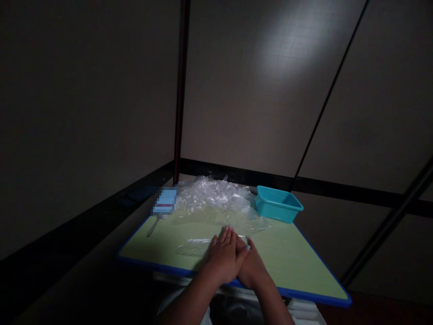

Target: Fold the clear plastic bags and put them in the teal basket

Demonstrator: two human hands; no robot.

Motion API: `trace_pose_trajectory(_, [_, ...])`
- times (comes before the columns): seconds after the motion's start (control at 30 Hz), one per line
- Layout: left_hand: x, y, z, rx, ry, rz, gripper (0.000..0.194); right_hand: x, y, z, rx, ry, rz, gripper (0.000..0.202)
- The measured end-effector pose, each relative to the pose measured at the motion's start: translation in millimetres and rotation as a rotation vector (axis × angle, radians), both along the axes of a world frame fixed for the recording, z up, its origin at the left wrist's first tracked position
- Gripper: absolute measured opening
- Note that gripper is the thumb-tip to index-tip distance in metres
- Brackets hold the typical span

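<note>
Near the front edge of the yellow-green table point(304, 262), my left hand point(223, 256) lies palm down with its fingers stretched out, partly over my right hand point(249, 266). The right hand's fingers are flat too, some of them hidden beneath the left. Under and just left of the hands is a flat clear plastic bag point(194, 247). Beyond them a large crumpled heap of clear plastic point(213, 196) spreads across the back of the table. Neither hand grips anything.
A turquoise basin point(275, 212) stands at the back right. At the back left lies a blurred blue item point(165, 201) with a grey loop point(153, 226). The table has a blue rim, and panelled walls rise behind and to the left.
</note>
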State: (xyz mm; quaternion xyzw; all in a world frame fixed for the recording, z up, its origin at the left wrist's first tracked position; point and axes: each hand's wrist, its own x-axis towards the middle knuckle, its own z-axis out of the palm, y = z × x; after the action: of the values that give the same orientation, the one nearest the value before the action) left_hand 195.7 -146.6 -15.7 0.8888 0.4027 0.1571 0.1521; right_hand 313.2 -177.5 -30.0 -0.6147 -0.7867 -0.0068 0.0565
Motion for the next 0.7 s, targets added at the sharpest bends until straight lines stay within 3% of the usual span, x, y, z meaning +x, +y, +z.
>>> trace_pose_trajectory(0.3, [-43.8, 8.4, -13.3, 0.064, 0.078, 0.070, 0.073, -3.4, -1.1, 3.2, -0.033, 0.087, -0.091, 0.050])
trace_pose_trajectory(0.7, [-93.1, 18.1, -15.3, 0.131, 0.135, 0.031, 0.071, -3.8, -1.9, 4.2, -0.025, 0.103, -0.106, 0.050])
